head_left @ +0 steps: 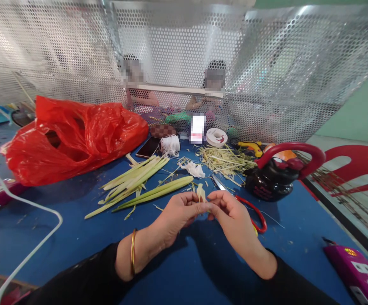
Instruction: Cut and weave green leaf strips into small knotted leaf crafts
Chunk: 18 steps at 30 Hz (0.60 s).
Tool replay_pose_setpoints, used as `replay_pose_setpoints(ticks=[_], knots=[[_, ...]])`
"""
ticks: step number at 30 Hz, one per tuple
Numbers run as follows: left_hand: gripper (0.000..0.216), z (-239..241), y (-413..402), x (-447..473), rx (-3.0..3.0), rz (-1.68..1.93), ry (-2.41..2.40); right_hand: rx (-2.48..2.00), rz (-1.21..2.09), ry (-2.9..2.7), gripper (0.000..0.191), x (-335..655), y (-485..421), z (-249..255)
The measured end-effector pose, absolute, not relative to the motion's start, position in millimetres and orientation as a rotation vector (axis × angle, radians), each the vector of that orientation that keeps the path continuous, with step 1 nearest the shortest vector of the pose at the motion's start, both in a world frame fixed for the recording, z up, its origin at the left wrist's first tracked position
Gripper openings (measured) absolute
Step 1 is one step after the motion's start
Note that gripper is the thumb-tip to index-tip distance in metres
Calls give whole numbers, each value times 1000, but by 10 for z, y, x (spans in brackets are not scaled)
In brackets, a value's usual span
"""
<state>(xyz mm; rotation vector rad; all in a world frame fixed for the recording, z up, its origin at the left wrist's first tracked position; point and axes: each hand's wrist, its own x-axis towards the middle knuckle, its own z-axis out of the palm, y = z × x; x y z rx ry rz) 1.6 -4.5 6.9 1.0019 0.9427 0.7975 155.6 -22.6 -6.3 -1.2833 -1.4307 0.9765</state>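
Note:
Pinched between my left hand [184,209] and my right hand [233,216] is a small pale yellow-green piece of leaf [200,193], folded or rolled at the top. The fingertips of both hands meet around its lower end, which they hide. Red-handled scissors [261,218] lie partly behind my right hand, blades pointing away from me. Left of my hands lie a long green leaf bundle [158,192] and a pile of pale green leaf strips [133,178]. Just beyond my fingers is a crumpled white scrap [194,169].
Dry plant trimmings [225,161] and a black pot with a red handle [269,182] stand right. Farther back are white thread [170,145], a ribbon roll [217,137] and a phone [148,147]. A red plastic bag [76,140] fills the left; purple power strips [355,271] flank the table.

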Motion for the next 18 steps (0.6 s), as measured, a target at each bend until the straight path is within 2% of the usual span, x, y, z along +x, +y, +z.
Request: replay_pose_setpoints(ticks=[8,13,18], knots=[[28,53,-33,18,1171,887,1013,-1230,1068,-1567,15,1549,-237,-58],[20,55,-34,30,1191,875,1033,-1368,944,-1552,21,1568,-240,-51],[23,69,-28,31,1189,822,1042,-1305,947,-1561,17,1567,-238,-57]])
